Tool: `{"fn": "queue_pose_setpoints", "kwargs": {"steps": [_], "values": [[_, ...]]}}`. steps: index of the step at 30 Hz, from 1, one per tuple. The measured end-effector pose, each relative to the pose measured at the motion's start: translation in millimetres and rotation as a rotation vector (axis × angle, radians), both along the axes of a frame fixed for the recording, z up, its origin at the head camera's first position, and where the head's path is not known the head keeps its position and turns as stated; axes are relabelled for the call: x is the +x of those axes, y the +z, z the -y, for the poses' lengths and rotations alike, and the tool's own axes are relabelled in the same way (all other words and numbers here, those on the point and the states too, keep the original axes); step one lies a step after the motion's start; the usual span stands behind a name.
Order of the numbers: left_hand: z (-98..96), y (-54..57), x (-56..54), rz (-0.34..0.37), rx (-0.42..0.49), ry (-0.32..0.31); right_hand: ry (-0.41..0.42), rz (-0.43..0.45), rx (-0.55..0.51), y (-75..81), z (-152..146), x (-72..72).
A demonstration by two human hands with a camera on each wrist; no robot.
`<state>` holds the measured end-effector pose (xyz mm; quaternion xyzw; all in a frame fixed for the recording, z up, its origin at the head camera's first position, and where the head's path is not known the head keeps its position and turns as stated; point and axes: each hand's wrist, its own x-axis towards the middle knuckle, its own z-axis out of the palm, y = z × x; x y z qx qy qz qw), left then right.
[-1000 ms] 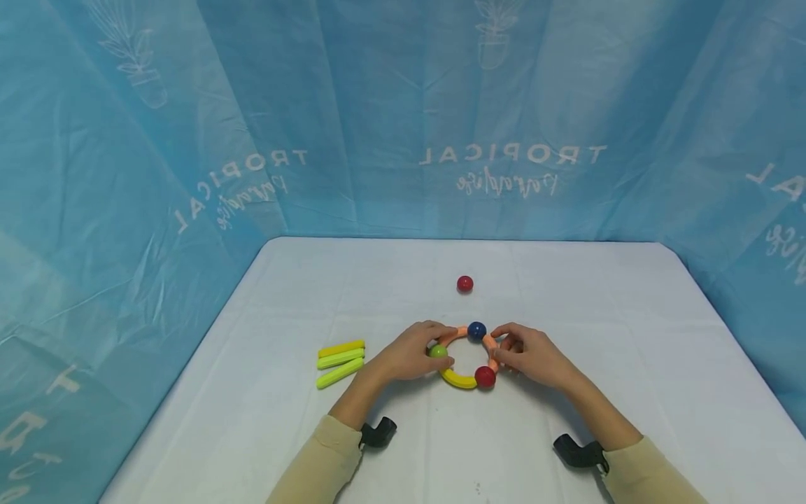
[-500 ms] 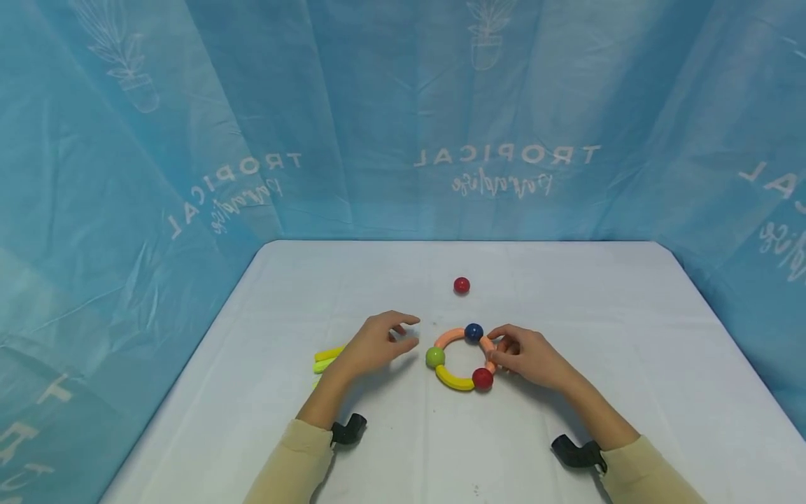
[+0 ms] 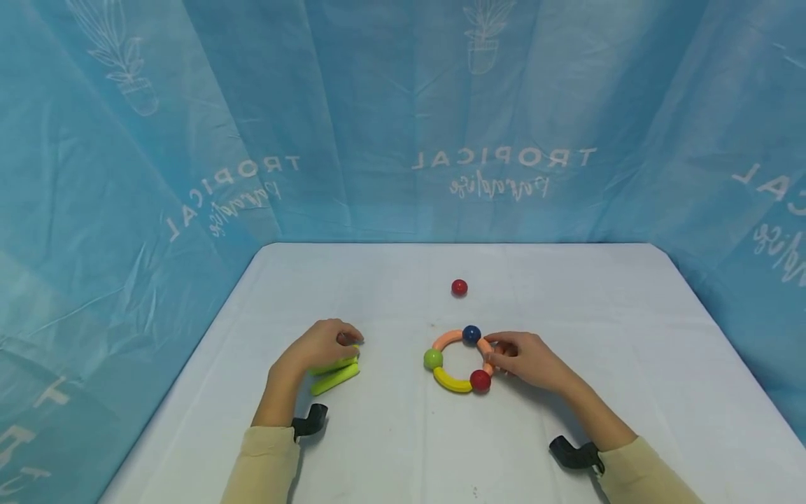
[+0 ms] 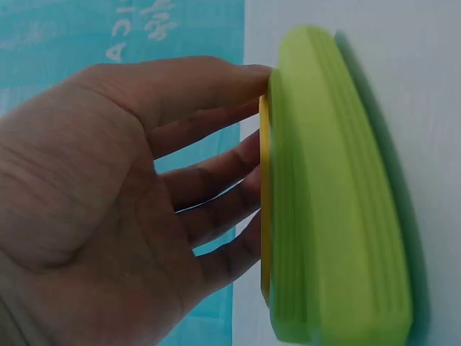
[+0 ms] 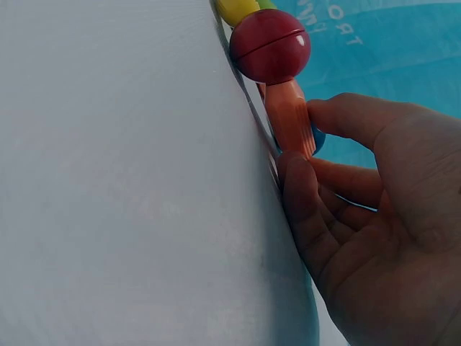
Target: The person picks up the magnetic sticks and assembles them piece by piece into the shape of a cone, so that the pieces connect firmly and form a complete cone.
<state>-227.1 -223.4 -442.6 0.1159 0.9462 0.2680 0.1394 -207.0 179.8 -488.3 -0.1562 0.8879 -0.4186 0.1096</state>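
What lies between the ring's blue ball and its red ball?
An orange piece, pinched by the right hand, lies there; the head and right wrist views both show it.

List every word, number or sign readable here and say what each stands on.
"TROPICAL", mirror-reversed, on the back of the blue cloth backdrop.
"Paradise", reversed script, beneath it.
"TROPICAL", reversed, on the backdrop's left side.
"Paradise", reversed, beneath that.
"AL", reversed, far right; rest cut off.
"T" and "R", lower left; others there unclear.
No lettering can be made out on the ring of bars and balls, loose red ball or green bars.
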Motion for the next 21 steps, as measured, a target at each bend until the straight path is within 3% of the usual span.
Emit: {"fn": "queue_pose_setpoints", "kwargs": {"steps": [9,21], "values": [[7.8,-5.5,1.1,0.017,0.037,0.042,-0.010,0.013,-0.018,0.1,0.3,0.6],[7.9,-6.3,-3.7,-0.039,0.126,0.047,-0.016,0.007,-0.018,-1.3,0.3,0.6]]}}
